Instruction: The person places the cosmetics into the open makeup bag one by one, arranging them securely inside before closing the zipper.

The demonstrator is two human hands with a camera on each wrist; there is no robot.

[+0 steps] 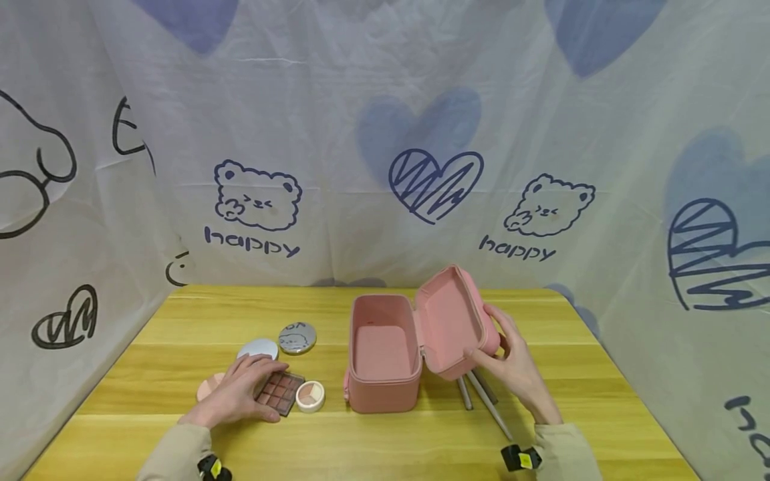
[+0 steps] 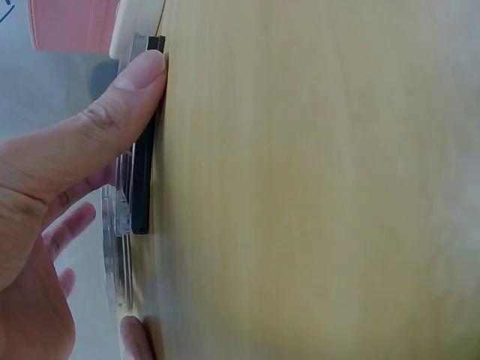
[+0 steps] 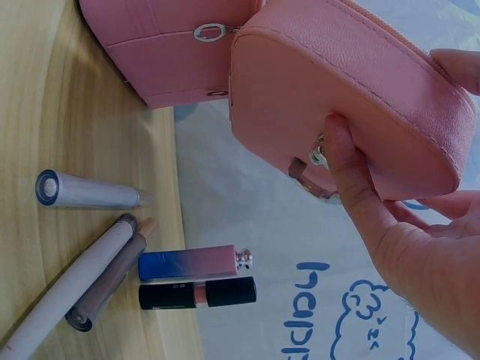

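In the middle of the table stands a pink makeup case (image 1: pixel 383 394), its lid (image 1: pixel 451 321) swung out to the right and tilted. My right hand (image 1: pixel 511 361) grips the lid's outer edge, thumb on the near side and fingers behind. The right wrist view shows the lid's outer face (image 3: pixel 300 97) with a metal fitting. My left hand (image 1: pixel 240 394) spans an eyeshadow palette (image 1: pixel 280 393), thumb against its near edge and fingers at the far side. From the left wrist, the thumb (image 2: pixel 142 71) lies on the palette's black side (image 2: pixel 142 187), low over the tabletop.
Beside the palette sits a small round tri-colour compact (image 1: pixel 310 396). Behind are a round badge-like disc (image 1: pixel 297 338) and a white disc (image 1: pixel 259 349); a beige round item (image 1: pixel 209 386) lies left. Slim tubes (image 3: pixel 94 191) and two lipsticks (image 3: pixel 199 294) stand near the lid. A printed curtain (image 1: pixel 337 133) hangs behind.
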